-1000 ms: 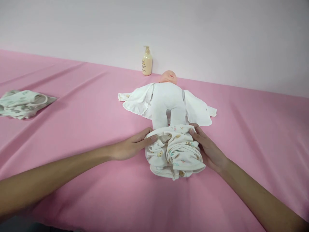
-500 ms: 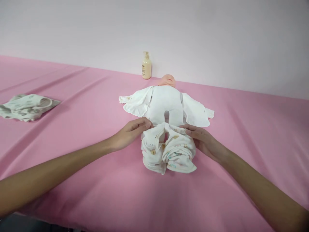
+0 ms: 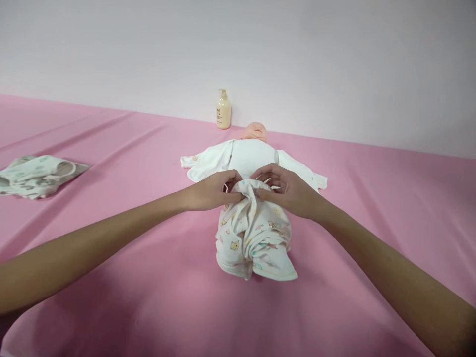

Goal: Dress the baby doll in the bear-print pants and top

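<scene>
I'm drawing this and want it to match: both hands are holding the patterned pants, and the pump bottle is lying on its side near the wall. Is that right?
Not quite: the pump bottle isn't on its side; the head view shows it standing upright near the wall. The left hand and right hand are indeed both holding the patterned pants.

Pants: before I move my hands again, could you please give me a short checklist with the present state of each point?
1. Left hand on the pants' top edge: ok.
2. Right hand on the same edge: ok.
3. Pants smooth: not ok, the legs are bunched.
4. Doll's feet free inside the pants: cannot tell, hidden.
5. Jacket spread off the doll's front: ok.
6. Bottle upright: ok.
</scene>
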`<state>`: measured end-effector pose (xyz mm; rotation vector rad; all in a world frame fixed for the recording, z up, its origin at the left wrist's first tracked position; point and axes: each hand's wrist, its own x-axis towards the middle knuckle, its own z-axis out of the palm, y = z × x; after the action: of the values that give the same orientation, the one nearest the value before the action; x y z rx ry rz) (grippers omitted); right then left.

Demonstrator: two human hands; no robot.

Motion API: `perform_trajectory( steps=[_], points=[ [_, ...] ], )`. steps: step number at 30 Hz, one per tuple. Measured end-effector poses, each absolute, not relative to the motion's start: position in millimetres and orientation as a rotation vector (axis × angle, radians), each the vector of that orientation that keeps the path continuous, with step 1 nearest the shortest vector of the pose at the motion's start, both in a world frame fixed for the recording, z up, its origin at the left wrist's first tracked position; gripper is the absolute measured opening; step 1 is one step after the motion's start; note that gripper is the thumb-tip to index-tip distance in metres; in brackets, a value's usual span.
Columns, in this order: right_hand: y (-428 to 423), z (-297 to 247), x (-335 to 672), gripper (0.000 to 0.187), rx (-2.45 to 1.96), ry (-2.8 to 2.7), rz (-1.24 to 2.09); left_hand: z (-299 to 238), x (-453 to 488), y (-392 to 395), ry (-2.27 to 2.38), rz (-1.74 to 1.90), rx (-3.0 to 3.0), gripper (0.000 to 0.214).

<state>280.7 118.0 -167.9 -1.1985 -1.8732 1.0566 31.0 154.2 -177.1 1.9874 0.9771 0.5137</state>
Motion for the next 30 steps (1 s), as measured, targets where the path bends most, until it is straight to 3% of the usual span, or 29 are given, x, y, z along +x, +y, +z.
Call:
perform_trajectory(
  steps=[3, 7, 11, 16, 20, 22, 27, 30],
  points=[
    [117.1, -179.5, 279.1, 0.017, -1.294, -1.987, 0.598, -186.1, 27.6, 154.1, 1.100, 0.520, 2.086, 0.018],
    [111.6, -200.9, 280.9, 0.025, -1.401, -2.033, 0.379, -210.9, 18.0, 148.7, 1.138, 0.500, 2.104, 0.020],
    [108.3, -216.1, 285.1, 0.005, -1.443, -1.929, 0.581, -230.9, 8.7, 146.7, 1.010, 0.540, 1.999, 0.023],
    [101.4, -217.8, 288.3, 0.035, -1.345, -1.709, 1.081, -232.6, 4.7, 148.8, 0.733, 0.486, 1.671, 0.024],
    [96.1, -215.2, 290.3, 0.038, -1.191, -1.382, 1.474, -225.8, 4.5, 147.5, 0.599, 0.459, 1.542, 0.023],
    [95.5, -214.6, 291.3, 0.036, -1.154, -1.290, 1.545, -221.8, 5.2, 145.3, 0.582, 0.447, 1.580, 0.025],
    [96.9, -213.2, 293.4, 0.031, -1.193, -1.294, 1.564, -213.9, 9.6, 139.6, 0.642, 0.394, 1.525, 0.051],
    [97.7, -213.5, 294.2, 0.031, -1.190, -1.388, 1.544, -213.7, 10.1, 140.0, 0.656, 0.358, 1.508, 0.036]
  ],
)
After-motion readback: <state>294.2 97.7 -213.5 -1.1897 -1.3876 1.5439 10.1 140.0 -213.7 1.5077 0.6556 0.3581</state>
